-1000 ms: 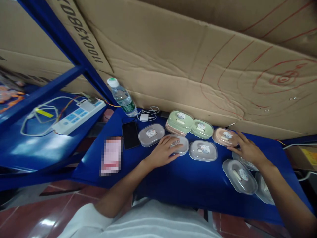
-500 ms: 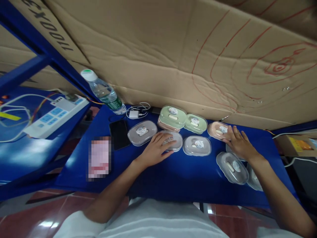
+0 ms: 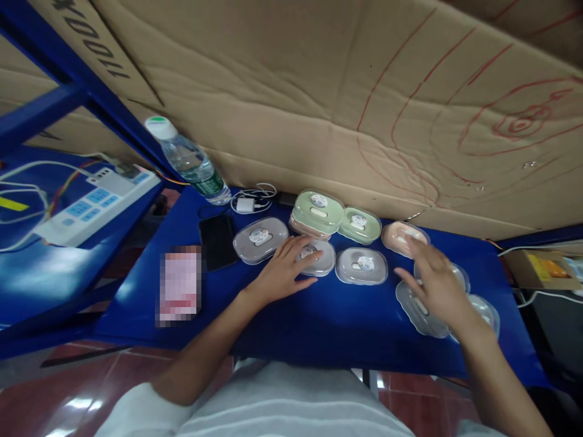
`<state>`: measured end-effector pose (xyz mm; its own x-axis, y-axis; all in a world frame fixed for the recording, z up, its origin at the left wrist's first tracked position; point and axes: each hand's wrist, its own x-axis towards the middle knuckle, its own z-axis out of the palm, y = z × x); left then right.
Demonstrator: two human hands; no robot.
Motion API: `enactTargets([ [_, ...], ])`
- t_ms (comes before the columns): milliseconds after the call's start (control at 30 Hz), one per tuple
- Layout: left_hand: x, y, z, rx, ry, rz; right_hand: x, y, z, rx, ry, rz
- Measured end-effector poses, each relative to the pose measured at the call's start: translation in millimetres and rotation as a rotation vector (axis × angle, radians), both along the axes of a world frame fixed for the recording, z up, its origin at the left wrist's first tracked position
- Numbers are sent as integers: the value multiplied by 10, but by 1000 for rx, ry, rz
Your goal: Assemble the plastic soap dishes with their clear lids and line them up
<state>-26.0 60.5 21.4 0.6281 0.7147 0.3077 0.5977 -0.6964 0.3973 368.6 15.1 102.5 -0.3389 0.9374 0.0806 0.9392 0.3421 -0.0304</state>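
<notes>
Far left, a white plastic power strip w/ blue sockets point(image 3: 98, 203) sits on a blue surface. Next, on the blue tabletop point(image 3: 319, 328): pink rect. item point(image 3: 180, 285), details pixelated; clear water bottle w/ white cap & green label point(image 3: 194, 167) nr the cardboard wall point(image 3: 273, 91); black phone point(image 3: 217, 241); white charger w/ cable point(image 3: 246, 205). Then a grey oval box w/ clear lid point(image 3: 261, 240). Left hand point(image 3: 286, 270) is open, fingers spread over a 2nd grey lidded box point(image 3: 325, 260), no grip seen. Behind it, a pale-green lidded box point(image 3: 319, 212) sits atop a peach one point(image 3: 311, 232); a 3rd grey lidded box point(image 3: 361, 273) is in front of a smaller green box point(image 3: 364, 227). Right hand point(image 3: 435, 282), blurred, is open, fingertips at a peach lidded box point(image 3: 398, 241); can't tell if touching. More grey lidded boxes point(image 3: 419, 318) lie under/around that hand. Far right, brown carton w/ yellow packet point(image 3: 528, 270).
</notes>
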Motion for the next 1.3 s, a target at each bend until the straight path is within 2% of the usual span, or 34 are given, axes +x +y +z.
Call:
enactTargets([
  [133,-36,15,36,-17,58,2,-413,-163,-206,-115,37,234],
  [233,-17,52,53,-26,97,11,-408,-54,-361,-132,97,273],
  [333,36,34,124,33,123,58,-281,116,-362,-169,174,270],
  [400,68,-97,218,89,105,101,-240,171,-314,-147,191,245],
  [500,126,-528,349,100,77,75,-318,87,-260,-23,123,199],
  [600,243,-1026,331,-93,151,-59,-500,-132,-323,32,44,246],
  [667,330,-1227,254,-191,206,-119,-625,-258,-435,25,6,286],
  [800,424,-1277,161,-205,347,-56,-772,-336,-675,55,-43,239],
  [900,443,-1240,150,-155,340,-34,-768,-320,-758,57,-41,194],
  [1100,380,-1306,103,-45,323,73,-671,-291,-669,2,46,196],
  [1300,160,-1272,206,-179,195,-30,-672,-314,-447,-63,137,207],
])
